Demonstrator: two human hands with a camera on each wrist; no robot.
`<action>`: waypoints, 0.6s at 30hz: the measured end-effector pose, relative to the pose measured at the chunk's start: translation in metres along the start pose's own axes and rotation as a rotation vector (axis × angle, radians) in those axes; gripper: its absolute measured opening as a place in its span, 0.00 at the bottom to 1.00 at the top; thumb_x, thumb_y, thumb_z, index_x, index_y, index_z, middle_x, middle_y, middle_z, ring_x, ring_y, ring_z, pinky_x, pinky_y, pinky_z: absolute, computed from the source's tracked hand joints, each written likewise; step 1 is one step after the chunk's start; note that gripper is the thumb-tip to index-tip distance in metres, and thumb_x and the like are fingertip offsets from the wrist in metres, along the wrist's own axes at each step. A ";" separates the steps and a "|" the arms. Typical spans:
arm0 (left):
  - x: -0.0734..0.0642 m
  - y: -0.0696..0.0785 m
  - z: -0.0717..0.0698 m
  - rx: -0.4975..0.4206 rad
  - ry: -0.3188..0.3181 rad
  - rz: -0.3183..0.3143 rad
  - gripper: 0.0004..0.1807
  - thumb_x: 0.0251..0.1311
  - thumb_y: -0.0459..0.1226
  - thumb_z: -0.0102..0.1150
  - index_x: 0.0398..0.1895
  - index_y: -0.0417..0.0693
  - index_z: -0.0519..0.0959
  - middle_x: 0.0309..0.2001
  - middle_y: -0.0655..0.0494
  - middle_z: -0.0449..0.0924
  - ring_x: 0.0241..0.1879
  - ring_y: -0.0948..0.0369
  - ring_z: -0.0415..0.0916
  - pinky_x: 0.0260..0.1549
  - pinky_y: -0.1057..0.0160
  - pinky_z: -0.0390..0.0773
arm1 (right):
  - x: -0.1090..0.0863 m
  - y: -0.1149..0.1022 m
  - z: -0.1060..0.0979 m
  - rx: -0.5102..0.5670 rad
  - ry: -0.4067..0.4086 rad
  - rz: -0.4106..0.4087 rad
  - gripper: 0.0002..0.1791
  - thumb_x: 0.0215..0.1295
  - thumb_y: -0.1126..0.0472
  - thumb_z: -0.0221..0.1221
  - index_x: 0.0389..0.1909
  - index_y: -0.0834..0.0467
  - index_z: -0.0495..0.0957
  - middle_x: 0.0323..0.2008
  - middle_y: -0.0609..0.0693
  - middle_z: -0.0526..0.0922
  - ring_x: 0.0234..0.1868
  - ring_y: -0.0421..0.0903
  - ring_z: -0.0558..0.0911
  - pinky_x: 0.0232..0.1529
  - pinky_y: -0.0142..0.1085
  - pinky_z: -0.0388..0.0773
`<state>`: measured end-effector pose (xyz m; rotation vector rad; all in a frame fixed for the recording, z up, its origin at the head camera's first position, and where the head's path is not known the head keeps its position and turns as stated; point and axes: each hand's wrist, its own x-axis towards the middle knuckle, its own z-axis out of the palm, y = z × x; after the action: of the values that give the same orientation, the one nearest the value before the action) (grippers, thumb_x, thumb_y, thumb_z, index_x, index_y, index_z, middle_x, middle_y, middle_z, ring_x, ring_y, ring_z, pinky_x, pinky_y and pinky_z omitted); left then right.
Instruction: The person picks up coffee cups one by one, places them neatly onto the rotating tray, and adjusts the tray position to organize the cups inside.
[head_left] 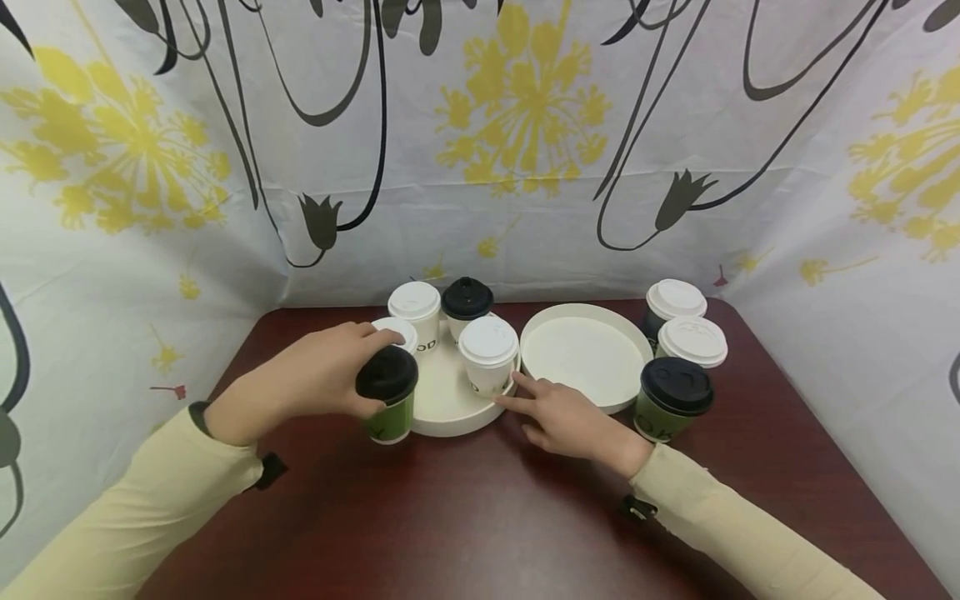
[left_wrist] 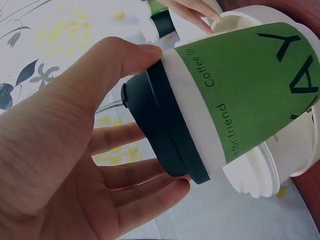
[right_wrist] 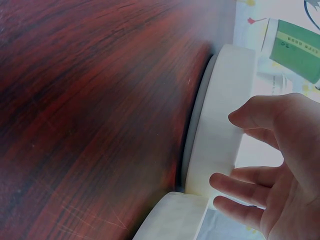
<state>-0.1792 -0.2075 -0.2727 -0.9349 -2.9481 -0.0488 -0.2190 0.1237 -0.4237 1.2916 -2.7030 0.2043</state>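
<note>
My left hand [head_left: 330, 371] grips a green paper coffee cup [head_left: 393, 419] around its black lid [left_wrist: 167, 122], thumb on one side and fingers on the other. The cup is held at the front left of the left round white tray [head_left: 442, 427]; in the right wrist view its base shows above the tray's rim. My right hand [head_left: 570, 421] reaches to this tray's right side with fingers extended, fingertips at the rim beside a white-lidded cup [head_left: 487, 354]. Also on the tray are a white cup [head_left: 416, 310], another white-lidded cup [head_left: 397, 331] partly behind my left hand, and a black-lidded cup [head_left: 467, 302].
A second round white tray [head_left: 585, 354] adjoins the first on its right. Beyond it stand a green cup with a black lid [head_left: 670, 400] and two white-lidded cups, one in front [head_left: 692, 343] and one behind [head_left: 675, 302]. Patterned cloth [head_left: 525, 233] encloses the dark red table [head_left: 480, 508].
</note>
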 end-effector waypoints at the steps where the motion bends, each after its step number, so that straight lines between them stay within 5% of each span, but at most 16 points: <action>1: 0.002 0.001 0.001 0.001 0.003 0.007 0.41 0.40 0.48 0.75 0.62 0.49 0.73 0.47 0.50 0.80 0.43 0.56 0.78 0.39 0.55 0.80 | 0.000 0.000 0.000 0.000 0.001 0.000 0.32 0.59 0.58 0.64 0.67 0.47 0.73 0.68 0.66 0.70 0.49 0.58 0.84 0.45 0.49 0.82; 18: 0.034 0.013 0.006 -0.014 0.031 0.050 0.44 0.40 0.48 0.74 0.66 0.53 0.71 0.52 0.50 0.79 0.49 0.54 0.79 0.45 0.52 0.81 | -0.001 0.000 0.001 -0.012 0.021 -0.012 0.32 0.59 0.58 0.64 0.67 0.47 0.74 0.68 0.66 0.70 0.49 0.58 0.84 0.45 0.49 0.82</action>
<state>-0.1991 -0.1770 -0.2765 -0.9994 -2.8983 -0.0816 -0.2186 0.1247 -0.4248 1.2939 -2.6742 0.1992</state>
